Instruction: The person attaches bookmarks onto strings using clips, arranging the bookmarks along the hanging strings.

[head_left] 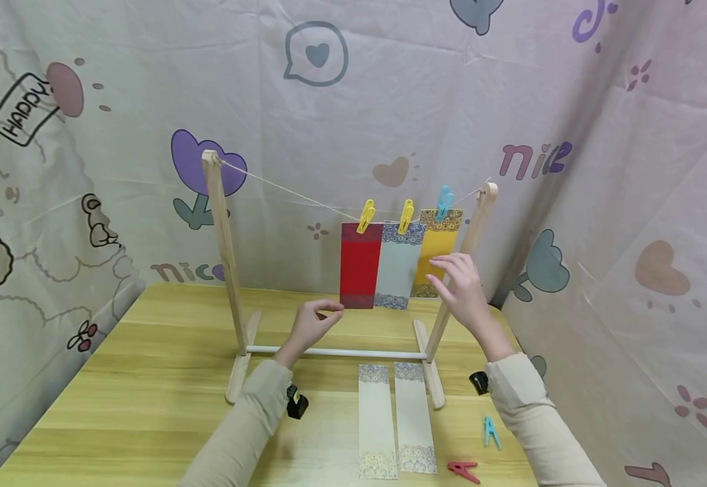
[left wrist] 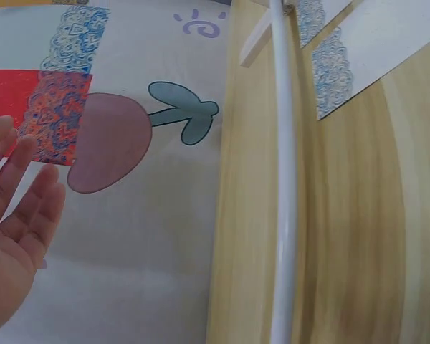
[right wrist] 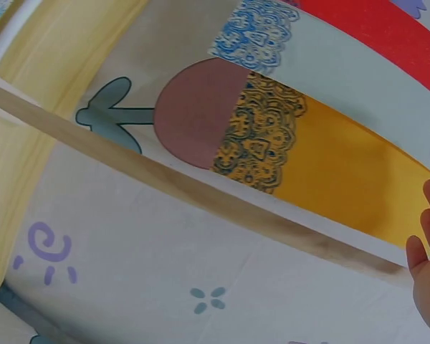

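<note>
A red card with a patterned border hangs from the string under a yellow clothespin. My left hand is at its lower left corner, thumb and forefinger together there in a pinch and the other fingers loosely extended. Beside it hang a pale blue card, under another yellow clothespin, and a yellow-orange card, under a blue clothespin. My right hand is raised in front of the yellow-orange card, thumb and fingers apart with nothing between them; it partly covers the card.
A wooden stand carries the string, with a white bar low between its posts. Two pale patterned cards lie on the table. A blue clothespin and a red clothespin lie to the right.
</note>
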A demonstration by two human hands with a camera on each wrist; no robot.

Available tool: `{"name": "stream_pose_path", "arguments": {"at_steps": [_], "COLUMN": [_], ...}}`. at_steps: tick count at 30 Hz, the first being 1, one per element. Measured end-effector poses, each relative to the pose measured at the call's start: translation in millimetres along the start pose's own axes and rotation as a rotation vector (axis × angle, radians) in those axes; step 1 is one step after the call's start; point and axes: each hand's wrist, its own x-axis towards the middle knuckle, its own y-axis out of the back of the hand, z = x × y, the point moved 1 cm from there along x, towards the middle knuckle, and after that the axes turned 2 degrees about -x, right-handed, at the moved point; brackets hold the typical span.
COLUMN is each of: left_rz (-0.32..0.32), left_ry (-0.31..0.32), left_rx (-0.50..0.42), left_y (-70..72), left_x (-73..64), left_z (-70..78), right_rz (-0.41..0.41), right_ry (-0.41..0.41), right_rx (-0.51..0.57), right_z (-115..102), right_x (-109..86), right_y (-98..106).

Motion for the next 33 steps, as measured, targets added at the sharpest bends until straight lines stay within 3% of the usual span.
{"name": "stream_pose_path", "arguments": {"at_steps": [9, 15, 24, 33], "left_rz": [0.014, -0.006, -0.06, -0.09], "left_ry": [0.0, -0.023, 0.04, 0.02], "left_rx": [0.012, 0.04, 0.062, 0.059], "left_y": [-8.9, -14.0, -21.3, -28.1], "left_x": [-11.1, -15.9, -23.3, -29.2], "left_z": [-6.5, -10.5, -16.4, -21.4], "right_rz": [-0.001, -0.002, 0.003, -0.009], "right_ry": [-0.033, -0.054, -0.112, -0.155], "right_rx": [-0.009, -0.004, -0.017, -0.015], "right_z": [4.7, 8.8, 14.8, 14.4], "right_x": [-22.3, -37.2, -66.2, -83.0], "right_y": [1.0, 3.2, 3.5, 2.1]}}
